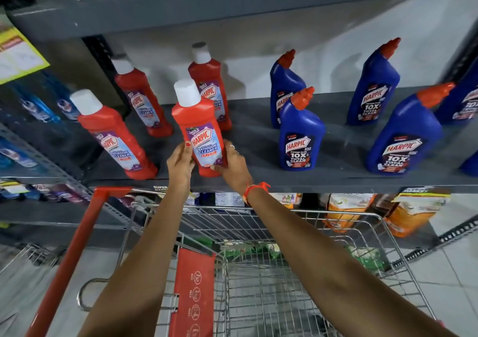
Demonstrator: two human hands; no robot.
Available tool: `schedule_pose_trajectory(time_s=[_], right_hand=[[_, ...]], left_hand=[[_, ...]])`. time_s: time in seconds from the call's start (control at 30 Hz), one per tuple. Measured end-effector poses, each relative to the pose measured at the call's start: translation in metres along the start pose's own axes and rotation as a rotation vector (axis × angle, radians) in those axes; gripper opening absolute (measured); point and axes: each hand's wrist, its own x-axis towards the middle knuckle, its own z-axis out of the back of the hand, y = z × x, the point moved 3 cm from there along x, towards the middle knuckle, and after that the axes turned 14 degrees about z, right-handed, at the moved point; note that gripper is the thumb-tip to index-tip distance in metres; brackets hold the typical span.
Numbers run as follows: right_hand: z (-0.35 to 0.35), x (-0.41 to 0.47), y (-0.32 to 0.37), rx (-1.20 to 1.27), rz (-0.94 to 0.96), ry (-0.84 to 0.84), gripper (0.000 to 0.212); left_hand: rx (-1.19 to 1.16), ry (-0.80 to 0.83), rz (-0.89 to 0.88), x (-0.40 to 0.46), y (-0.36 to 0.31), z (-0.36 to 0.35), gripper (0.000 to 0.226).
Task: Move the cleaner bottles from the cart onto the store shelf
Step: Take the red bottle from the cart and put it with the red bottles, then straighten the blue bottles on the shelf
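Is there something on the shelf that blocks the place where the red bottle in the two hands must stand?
Nothing visible does. The left hand and the right hand hold the red bottle at the front of the shelf, in a bare gap between the front-left red bottle and the nearest blue bottle.

Head camera looks forward and down, close over cart [271, 223] toward shelf [258, 179].

Grey metal shelving [258, 16] is filling the view from nine to three o'clock, backed by a pale wall panel [310, 52] that is catching soft bottle shadows. At ten o'clock a yellow price tag [18, 54] is hanging. Light floor tiles [455, 272] are showing at four o'clock, with orange pouches [346, 212] sitting on the lower shelf.
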Motion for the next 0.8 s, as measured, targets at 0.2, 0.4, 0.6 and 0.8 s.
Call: schedule_pose_trajectory(time_s=[0.2,0.4,0.6,0.8], right_hand=[[0.015,-0.009,0.008,-0.096,0.090,0.010,0.065],[0.054,-0.064,-0.007,-0.048,0.063,-0.158,0.055],[0.139,-0.133,-0.041,-0.112,-0.070,-0.471,0.040],[0.232,-0.163,-0.048,-0.130,-0.036,-0.799,0.030]], left_hand=[[0.072,-0.081,0.027,-0.007,0.013,0.002,0.037],[0.014,-0.297,-0.063,-0.040,0.036,-0.012,0.041],[0.159,-0.474,-0.287,-0.098,0.077,-0.074,0.017],[0.243,-0.060,-0.341,-0.137,0.091,-0.193,0.011]])
